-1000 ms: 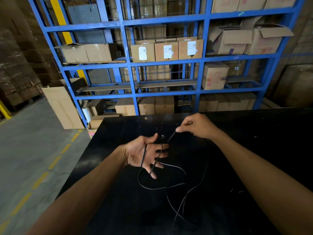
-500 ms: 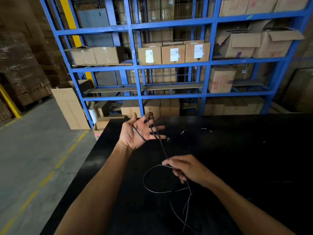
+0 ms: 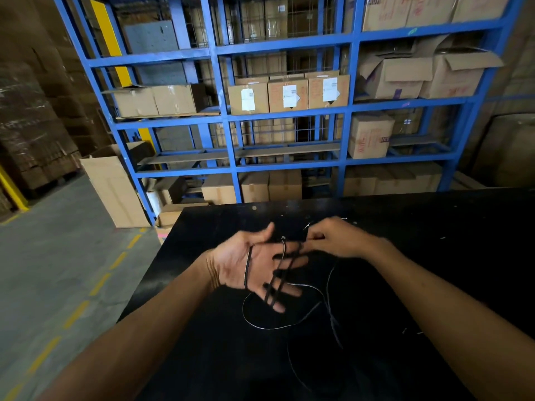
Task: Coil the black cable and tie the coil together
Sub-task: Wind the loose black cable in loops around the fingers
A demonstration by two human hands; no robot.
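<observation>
Black surface [image 3: 405,285] spreads under both forearms, and loose loops of the black cable [image 3: 272,327] lie on it just below and nearer than the hands. Further turns of that cable cross the palm and spread fingers of the left hand [image 3: 254,269], which is held flat, palm up, fingers straight. Just to its right the right hand [image 3: 337,238] has its fingers curled, pinching the cable near the left fingertips. Beyond the hands, past the far edge, blue shelving [image 3: 289,117] holds cardboard boxes [image 3: 288,95]; grey floor [image 3: 58,270] lies off to the left
</observation>
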